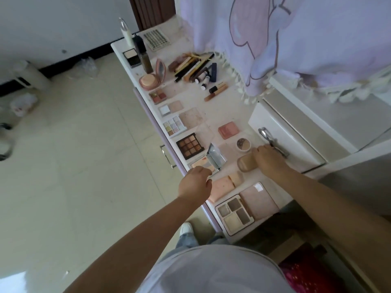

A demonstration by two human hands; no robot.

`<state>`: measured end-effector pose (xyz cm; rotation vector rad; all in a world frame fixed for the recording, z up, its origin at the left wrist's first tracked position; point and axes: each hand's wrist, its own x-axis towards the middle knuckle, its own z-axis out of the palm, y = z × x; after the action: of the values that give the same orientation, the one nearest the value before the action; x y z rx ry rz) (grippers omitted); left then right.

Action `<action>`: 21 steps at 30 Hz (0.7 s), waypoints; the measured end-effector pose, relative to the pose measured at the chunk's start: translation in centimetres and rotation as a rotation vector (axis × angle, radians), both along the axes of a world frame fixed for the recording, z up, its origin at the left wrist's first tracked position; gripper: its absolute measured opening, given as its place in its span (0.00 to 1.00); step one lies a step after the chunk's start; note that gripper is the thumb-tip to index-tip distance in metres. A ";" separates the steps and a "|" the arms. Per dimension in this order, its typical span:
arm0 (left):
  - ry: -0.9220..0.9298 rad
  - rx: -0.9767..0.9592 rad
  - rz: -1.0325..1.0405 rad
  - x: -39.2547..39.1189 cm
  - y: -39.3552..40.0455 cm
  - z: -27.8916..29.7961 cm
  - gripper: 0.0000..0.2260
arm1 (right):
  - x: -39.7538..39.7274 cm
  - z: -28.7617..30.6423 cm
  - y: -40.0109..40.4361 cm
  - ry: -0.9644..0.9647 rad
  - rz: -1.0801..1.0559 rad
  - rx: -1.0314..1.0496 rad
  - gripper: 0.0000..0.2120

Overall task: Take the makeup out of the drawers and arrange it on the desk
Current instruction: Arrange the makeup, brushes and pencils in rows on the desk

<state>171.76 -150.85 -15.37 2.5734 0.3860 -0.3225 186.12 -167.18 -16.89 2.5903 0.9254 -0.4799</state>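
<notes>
On the white desk (213, 106), left fingers (208, 174) pinch a mirrored compact (208, 163); right hand (269, 158) grips a tan bottle (246, 162).

Both bare arms reach out over the table (232, 115). Left hand (195, 182) hangs at its front edge, fingers curled under. Right hand (267, 158), further in, has its grip wrapped round a tan tube (246, 163).
</notes>
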 end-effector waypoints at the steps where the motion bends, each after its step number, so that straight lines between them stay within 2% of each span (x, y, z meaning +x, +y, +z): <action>1: -0.001 0.001 -0.011 0.3 0.0 0.2 0.15 | 0.0 0.0 -0.2 0.001 0.029 -0.007 0.15; 3: 0.004 0.008 -0.043 1.1 -0.1 0.7 0.16 | -0.1 0.3 -0.9 0.043 0.079 0.004 0.13; 5: 0.002 0.015 -0.089 2.1 -0.3 0.9 0.16 | -0.2 1.0 -1.8 0.170 0.050 0.086 0.13; 7: -0.001 0.010 -0.136 2.9 -0.7 1.2 0.17 | -0.5 2.1 -2.5 0.346 -0.099 0.219 0.16; 9: 0.002 -0.001 -0.187 3.8 -1.2 1.5 0.18 | -0.8 3.3 -3.0 0.413 -0.281 0.380 0.18; 16: -0.010 -0.009 -0.374 6.9 -3.8 4.5 0.30 | -1.4 7.8 -3.1 0.256 -0.518 0.726 0.10; 19: -0.152 -0.033 -0.364 8.3 -4.5 6.4 0.29 | -1.2 11.1 -2.6 0.163 -0.626 0.971 0.09; 21: -0.340 -0.011 -0.334 9.2 -4.6 7.5 0.28 | -0.9 13.0 -2.1 0.098 -0.725 1.107 0.12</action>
<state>180.91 -155.40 -7.84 2.6120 -0.1694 0.0024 185.19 -169.24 -3.90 3.9589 0.1942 -0.2857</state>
